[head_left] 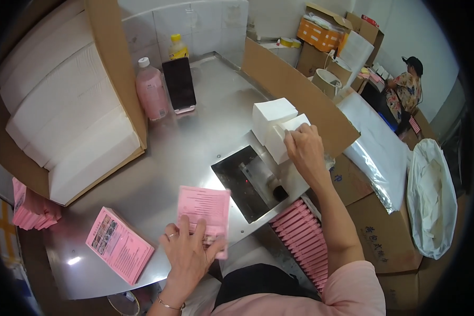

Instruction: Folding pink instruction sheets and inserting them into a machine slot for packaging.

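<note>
My left hand [187, 252] holds a flat pink printed packet [204, 203] over the table's front edge. Its fingers lie across the packet's face, and the thumb is at the right side. Beyond the machine opening stand white blocks of folded tissue paper [271, 113]. My right hand [305, 150] reaches to the nearer block, fingers pinched at its top edge. A stack of pink printed packets [118, 245] lies to the left of my left hand. Between my hands, a dark rectangular opening [236, 176] with a metal fitting is set into the steel table [158, 168].
A large carton [116, 68] of white tissue stacks stands at left, with pink packets [31, 208] beside it. A pink bottle [151, 89] and a phone [179, 84] stand at the back. Pink packets [303, 237] line up below the table. Another person [405, 89] sits far right.
</note>
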A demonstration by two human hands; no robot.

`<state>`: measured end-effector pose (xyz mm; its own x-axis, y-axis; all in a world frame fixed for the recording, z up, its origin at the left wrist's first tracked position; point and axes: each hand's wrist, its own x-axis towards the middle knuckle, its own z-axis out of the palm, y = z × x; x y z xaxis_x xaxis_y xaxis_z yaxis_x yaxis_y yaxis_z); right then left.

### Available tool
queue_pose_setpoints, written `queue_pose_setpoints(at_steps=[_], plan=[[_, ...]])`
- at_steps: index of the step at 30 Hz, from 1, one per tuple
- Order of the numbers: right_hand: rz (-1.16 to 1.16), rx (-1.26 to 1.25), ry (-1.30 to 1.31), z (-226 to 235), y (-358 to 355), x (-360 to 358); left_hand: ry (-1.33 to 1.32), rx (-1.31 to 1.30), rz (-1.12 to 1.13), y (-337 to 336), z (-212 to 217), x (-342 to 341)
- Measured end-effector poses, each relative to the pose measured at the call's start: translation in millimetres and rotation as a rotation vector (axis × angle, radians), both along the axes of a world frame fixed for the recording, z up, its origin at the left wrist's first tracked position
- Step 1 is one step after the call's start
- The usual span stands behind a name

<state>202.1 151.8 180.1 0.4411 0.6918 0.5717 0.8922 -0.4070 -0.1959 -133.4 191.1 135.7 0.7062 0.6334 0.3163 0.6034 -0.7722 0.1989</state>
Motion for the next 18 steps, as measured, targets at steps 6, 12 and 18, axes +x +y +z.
queue_pose_setpoints(at_steps=[6, 12, 18], plan=[[0.04, 0.05, -0.088, -12, -6, 5, -0.101, -0.084, 0.053, 0, -18, 17], [0.609, 0.194, -0.133, -38, -22, -90, -0.226, -0.136, -0.238, -6, -24, 11], [0.808, -0.052, -0.168, -83, -18, -144, -0.137, -0.177, -0.094, -12, -1, 14]])
